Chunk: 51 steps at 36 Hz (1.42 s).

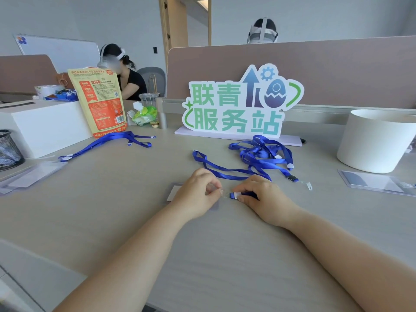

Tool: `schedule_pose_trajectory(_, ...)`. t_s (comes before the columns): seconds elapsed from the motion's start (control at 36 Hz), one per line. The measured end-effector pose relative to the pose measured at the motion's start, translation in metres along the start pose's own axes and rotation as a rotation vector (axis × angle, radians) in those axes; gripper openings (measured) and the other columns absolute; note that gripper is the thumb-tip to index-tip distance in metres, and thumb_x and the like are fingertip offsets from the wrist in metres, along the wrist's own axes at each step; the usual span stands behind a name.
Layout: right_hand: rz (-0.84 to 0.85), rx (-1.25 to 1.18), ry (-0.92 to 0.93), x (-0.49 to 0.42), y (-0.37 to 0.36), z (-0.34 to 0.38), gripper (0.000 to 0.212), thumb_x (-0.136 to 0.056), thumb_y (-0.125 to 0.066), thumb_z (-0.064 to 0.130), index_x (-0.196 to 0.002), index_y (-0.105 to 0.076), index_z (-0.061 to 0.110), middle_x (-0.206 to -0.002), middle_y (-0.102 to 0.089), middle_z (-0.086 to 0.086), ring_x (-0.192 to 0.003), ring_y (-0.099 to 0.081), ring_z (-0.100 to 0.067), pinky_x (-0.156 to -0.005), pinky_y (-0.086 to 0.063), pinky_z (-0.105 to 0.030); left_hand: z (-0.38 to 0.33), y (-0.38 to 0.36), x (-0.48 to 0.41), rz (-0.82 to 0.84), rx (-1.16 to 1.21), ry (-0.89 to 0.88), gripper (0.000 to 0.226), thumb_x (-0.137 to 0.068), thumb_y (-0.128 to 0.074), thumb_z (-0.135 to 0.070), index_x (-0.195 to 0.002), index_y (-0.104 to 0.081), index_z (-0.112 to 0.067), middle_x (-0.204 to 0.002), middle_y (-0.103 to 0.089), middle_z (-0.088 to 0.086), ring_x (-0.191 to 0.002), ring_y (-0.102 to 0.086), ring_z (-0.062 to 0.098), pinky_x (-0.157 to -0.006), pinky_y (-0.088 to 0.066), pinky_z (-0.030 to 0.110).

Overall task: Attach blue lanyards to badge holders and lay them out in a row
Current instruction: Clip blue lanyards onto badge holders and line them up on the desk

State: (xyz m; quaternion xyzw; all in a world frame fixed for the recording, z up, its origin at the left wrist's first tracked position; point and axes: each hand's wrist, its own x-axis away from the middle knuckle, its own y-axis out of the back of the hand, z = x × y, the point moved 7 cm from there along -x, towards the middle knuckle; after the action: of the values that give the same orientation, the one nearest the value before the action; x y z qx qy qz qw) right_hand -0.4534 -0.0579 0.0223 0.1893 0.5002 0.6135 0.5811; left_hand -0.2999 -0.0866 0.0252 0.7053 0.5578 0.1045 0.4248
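Note:
A clear badge holder (174, 192) lies flat on the desk at the centre, mostly under my left hand (198, 197), which pinches its top edge. My right hand (261, 195) grips the clip end of a blue lanyard (216, 168), held right against the holder's top edge. The lanyard's strap runs back and left across the desk. A tangled heap of blue lanyards (263, 152) lies behind my right hand. At the far left, finished holders (31, 175) lie with their lanyards (105, 140) attached.
A stack of clear badge holders (373, 182) sits at the right, in front of a white round tub (378, 143). A standing sign (238, 106), an orange snack bag (101, 102), a white box (47, 127) and a mesh pen cup (9, 149) line the back and left.

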Motion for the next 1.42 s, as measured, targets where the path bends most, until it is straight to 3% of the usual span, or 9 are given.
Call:
schedule_pose_trajectory(0.11, -0.045, 0.018, 0.007, 0.002, 0.004, 0.002, 0.015, -0.089, -0.061, 0.022, -0.102, -0.066, 0.027, -0.098, -0.057, 0.011, -0.092, -0.052, -0.011, -0.088, -0.044, -0.033, -0.002, 0.016, 0.003, 0.000, -0.074, -0.081, 0.050, -0.066, -0.077, -0.055, -0.108, -0.064, -0.030, -0.120, -0.048, -0.019, -0.116, -0.047, 0.007, -0.098, -0.032, 0.019)
schedule_pose_trajectory(0.22, -0.048, -0.011, -0.018, 0.003, 0.006, 0.002, 0.009, -0.088, -0.059, 0.016, -0.096, -0.060, 0.021, -0.094, -0.062, 0.009, -0.088, -0.054, -0.015, -0.086, -0.045, -0.036, 0.008, 0.012, 0.008, 0.212, -0.348, 0.007, 0.111, -0.041, -0.051, -0.090, -0.138, -0.040, -0.037, -0.146, -0.035, -0.018, -0.135, -0.029, 0.008, -0.116, -0.008, 0.037)
schedule_pose_trajectory(0.33, -0.079, -0.184, -0.068, 0.003, 0.010, -0.004, 0.015, -0.091, -0.056, 0.015, -0.093, -0.057, 0.030, -0.095, -0.064, 0.011, -0.090, -0.056, -0.012, -0.088, -0.046, -0.031, 0.010, 0.009, 0.010, 0.253, -0.357, 0.063, 0.099, -0.060, -0.064, -0.077, -0.143, -0.031, -0.035, -0.148, -0.036, -0.014, -0.138, -0.029, 0.008, -0.117, -0.001, 0.042)
schedule_pose_trajectory(0.44, -0.120, -0.289, -0.128, 0.004, 0.014, -0.006, 0.032, -0.092, -0.054, 0.012, -0.094, -0.052, 0.044, -0.100, -0.061, 0.009, -0.093, -0.056, -0.011, -0.089, -0.043, -0.023, 0.010, 0.011, 0.009, 0.201, -0.277, 0.089, 0.092, -0.063, -0.070, -0.069, -0.141, -0.037, -0.034, -0.138, -0.041, -0.014, -0.130, -0.035, 0.011, -0.114, -0.021, 0.034)
schedule_pose_trajectory(0.64, -0.083, -0.278, -0.157, 0.002, 0.008, -0.010, 0.006, -0.089, -0.060, 0.034, -0.091, -0.065, 0.033, -0.079, -0.060, 0.011, -0.069, -0.050, -0.005, -0.070, -0.040, -0.020, 0.002, 0.012, 0.006, 0.094, -0.155, 0.001, 0.092, -0.058, -0.078, -0.062, -0.137, -0.043, -0.031, -0.126, -0.038, -0.017, -0.123, -0.038, 0.007, -0.105, -0.033, 0.026)
schedule_pose_trajectory(0.75, -0.067, -0.251, -0.140, 0.001, 0.010, -0.008, 0.011, -0.091, -0.058, 0.030, -0.084, -0.066, 0.031, -0.085, -0.065, 0.015, -0.081, -0.056, -0.011, -0.077, -0.046, -0.026, -0.006, 0.015, 0.008, 0.048, -0.138, -0.079, 0.097, -0.045, -0.063, -0.073, -0.132, -0.046, -0.033, -0.120, -0.038, -0.020, -0.122, -0.037, 0.009, -0.105, -0.034, 0.028)
schedule_pose_trajectory(0.97, -0.051, -0.403, -0.170, 0.003, 0.011, -0.006, 0.012, -0.092, -0.057, 0.022, -0.082, -0.064, 0.022, -0.057, -0.055, 0.022, -0.047, -0.042, 0.001, -0.050, -0.033, -0.009, -0.011, 0.016, 0.010, 0.020, 0.078, -0.094, 0.080, -0.047, -0.069, -0.056, -0.121, -0.049, -0.032, -0.117, -0.042, -0.023, -0.117, -0.046, 0.002, -0.101, -0.039, 0.023)
schedule_pose_trajectory(1.17, 0.004, -0.448, -0.164, 0.004, 0.012, -0.002, 0.013, -0.093, -0.058, 0.016, -0.084, -0.067, 0.019, -0.082, -0.065, 0.007, -0.069, -0.051, -0.002, -0.065, -0.040, -0.007, -0.022, 0.007, 0.014, 0.091, 0.178, -0.141, 0.073, -0.049, -0.070, -0.050, -0.117, -0.050, -0.032, -0.119, -0.046, -0.015, -0.113, -0.047, -0.009, -0.097, -0.037, 0.012)
schedule_pose_trajectory(1.42, -0.108, -0.203, -0.249, 0.000, 0.015, -0.024, 0.020, -0.087, -0.059, 0.026, -0.068, -0.060, 0.030, -0.075, -0.064, 0.006, -0.074, -0.054, -0.015, -0.086, -0.047, -0.039, -0.023, 0.017, 0.011, -0.006, 0.204, -0.157, 0.078, -0.048, -0.074, -0.052, -0.119, -0.051, -0.030, -0.122, -0.046, -0.013, -0.113, -0.049, -0.002, -0.098, -0.038, 0.015)
